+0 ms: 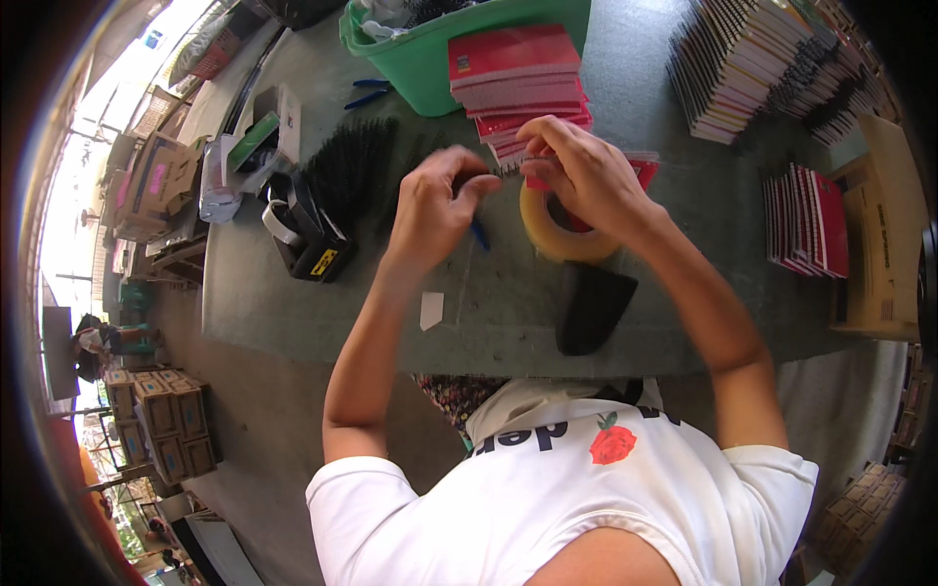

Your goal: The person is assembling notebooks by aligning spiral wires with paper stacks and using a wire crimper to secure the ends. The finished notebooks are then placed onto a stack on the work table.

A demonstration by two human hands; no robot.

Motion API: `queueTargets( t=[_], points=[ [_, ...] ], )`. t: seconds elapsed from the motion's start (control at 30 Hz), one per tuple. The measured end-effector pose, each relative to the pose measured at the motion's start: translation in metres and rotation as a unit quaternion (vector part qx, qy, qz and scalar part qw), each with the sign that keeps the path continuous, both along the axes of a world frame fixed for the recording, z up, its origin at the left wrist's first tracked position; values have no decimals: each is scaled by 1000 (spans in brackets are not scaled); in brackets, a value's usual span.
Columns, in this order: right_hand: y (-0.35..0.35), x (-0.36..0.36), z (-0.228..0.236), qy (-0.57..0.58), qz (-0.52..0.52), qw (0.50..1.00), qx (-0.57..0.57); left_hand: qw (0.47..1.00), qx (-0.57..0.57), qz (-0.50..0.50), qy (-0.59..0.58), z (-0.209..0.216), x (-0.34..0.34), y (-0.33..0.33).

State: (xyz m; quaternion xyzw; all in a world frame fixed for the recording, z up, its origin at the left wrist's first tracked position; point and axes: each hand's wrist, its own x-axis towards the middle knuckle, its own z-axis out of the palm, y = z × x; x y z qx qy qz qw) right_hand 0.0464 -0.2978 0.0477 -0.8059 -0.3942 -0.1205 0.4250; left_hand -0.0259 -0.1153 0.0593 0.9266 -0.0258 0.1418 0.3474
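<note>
My left hand (440, 205) is raised over the table, slightly blurred, with its fingers curled toward the thumb. A small dark shape shows at its fingers, but I cannot make out what it is. My right hand (591, 181) has thumb and fingers closed in a pinch; whatever they hold is hidden or too small to name. Under and beside it lies a wide roll of clear yellowish tape (543, 232), with red covers (643, 172) partly hidden behind the hand. Just beyond both hands rises a stack of red-covered notebooks (516, 61).
Left of my hands are black spiral coils (349, 156) and a black tape dispenser (311, 234). A green tub (415, 73) stands at the back. Spiral notebooks (728, 83) and a cardboard box (865, 239) are at right. A black pouch-like piece (593, 311) lies near the front edge.
</note>
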Motion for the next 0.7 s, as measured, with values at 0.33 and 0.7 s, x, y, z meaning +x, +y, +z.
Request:
queueTargets(
  t=[0.33,0.7],
  points=[
    [-61,32,6,122,4,991,-51,986,-85,-146,13,-61,-55,-88],
    [-73,30,-37,384,83,896,209,977,32,-16,-209,39,-2,-20]
  ],
)
